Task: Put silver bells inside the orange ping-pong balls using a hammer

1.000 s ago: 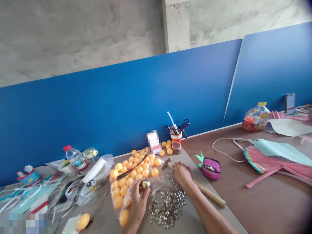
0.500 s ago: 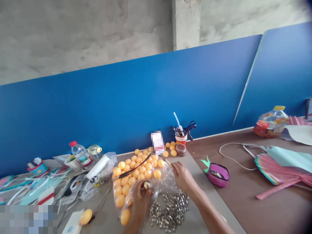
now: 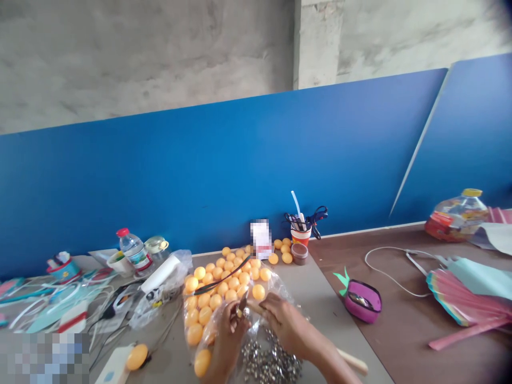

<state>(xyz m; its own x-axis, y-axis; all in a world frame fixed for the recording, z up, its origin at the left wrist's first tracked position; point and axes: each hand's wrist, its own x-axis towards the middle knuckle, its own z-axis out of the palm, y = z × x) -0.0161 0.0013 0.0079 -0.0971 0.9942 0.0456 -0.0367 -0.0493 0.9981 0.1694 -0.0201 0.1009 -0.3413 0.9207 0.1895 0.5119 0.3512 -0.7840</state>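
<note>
My left hand [image 3: 229, 333] is closed around a small, shiny rounded piece [image 3: 245, 312] with silver and gold on it; fingers partly cover it. My right hand [image 3: 282, 322] grips a pale wooden stick [image 3: 352, 362], whose thick end shows past the forearm. Its other end meets the piece in my left hand, beside a dark pointed tip [image 3: 242, 302]; I cannot tell which that tip belongs to. Below the hands lies a heap of small silver beads or bells [image 3: 272, 362]. Behind them, orange ping-pong balls [image 3: 216, 300] fill a clear plastic bag [image 3: 276, 282].
A black strap [image 3: 224, 277] lies over the balls. Farther back stand a brown-filled jar [image 3: 300, 254] and a cup [image 3: 301, 234] of cables. To the right are a purple pouch [image 3: 363, 303] and pink pleated material [image 3: 468, 293]. Bottles and clutter [image 3: 138, 255] occupy the left.
My right hand has come down and left from beyond the bead heap to meet my left hand, bringing the stick with it. The view has shifted slightly.
</note>
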